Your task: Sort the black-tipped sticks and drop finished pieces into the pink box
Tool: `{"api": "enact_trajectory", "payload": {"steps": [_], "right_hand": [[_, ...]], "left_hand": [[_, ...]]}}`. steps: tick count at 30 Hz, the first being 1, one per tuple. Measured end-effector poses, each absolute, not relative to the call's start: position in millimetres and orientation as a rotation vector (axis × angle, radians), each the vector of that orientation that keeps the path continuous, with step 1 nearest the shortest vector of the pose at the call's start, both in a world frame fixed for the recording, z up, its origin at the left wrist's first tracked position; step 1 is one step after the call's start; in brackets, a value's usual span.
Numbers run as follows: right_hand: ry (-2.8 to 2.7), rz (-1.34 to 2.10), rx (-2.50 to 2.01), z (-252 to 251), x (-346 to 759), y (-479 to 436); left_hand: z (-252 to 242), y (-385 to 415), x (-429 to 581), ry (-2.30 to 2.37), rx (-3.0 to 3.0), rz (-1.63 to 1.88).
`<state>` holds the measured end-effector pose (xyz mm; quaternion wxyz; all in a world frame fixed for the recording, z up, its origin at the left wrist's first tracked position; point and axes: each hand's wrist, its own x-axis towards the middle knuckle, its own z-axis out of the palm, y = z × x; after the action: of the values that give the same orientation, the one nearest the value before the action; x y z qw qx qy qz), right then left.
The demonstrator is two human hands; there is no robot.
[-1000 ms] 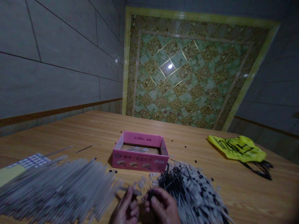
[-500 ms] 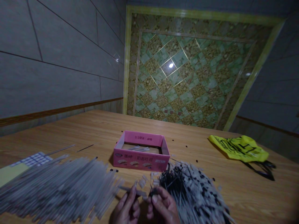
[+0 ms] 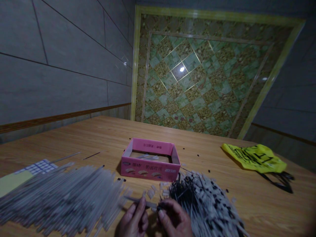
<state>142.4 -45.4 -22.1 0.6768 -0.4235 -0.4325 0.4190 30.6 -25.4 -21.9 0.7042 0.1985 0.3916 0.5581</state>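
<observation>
At the bottom centre, my left hand (image 3: 134,218) pinches a thin grey tube (image 3: 150,204) between thumb and fingers, its tip pointing right. Against that tip my right hand (image 3: 175,217) closes on a small dark piece (image 3: 161,206), too small and blurred to name. Fingertips of both hands almost meet. To the left lies a wide heap of long clear tubes (image 3: 71,197). Right of my right hand is a pile of tubes with black and white ends (image 3: 209,200). Several small clear pieces (image 3: 151,192) lie just beyond my fingers.
A pink open box (image 3: 150,171) with a few clear tubes in it stands beyond my hands on the wooden table (image 3: 98,131). A yellow bag (image 3: 254,158) with black straps lies at right. At left are a checked sheet (image 3: 40,167) and a dark thin stick (image 3: 91,155).
My right hand has come slightly closer around the dark piece at the tube's tip, covering more of it. My left hand keeps its pinch on the tube. The view has shifted slightly.
</observation>
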Motion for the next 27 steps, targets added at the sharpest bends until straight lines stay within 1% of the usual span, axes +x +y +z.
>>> {"api": "enact_trajectory", "payload": {"steps": [10,20,27], "right_hand": [[-1.035,0.778,-1.000,-27.3,143.7,-44.5],[-1.110,0.696,-1.128,-34.9,148.1,-42.3],[-1.420,0.343,-1.209,-31.6,154.0,-44.1]], "left_hand": [[-13.9,-28.8,30.0,0.975,0.578,1.310],[-23.2,-26.4,29.2,0.946,0.690,1.323],[-23.4,-25.3,30.8,0.976,0.698,1.322]]}}
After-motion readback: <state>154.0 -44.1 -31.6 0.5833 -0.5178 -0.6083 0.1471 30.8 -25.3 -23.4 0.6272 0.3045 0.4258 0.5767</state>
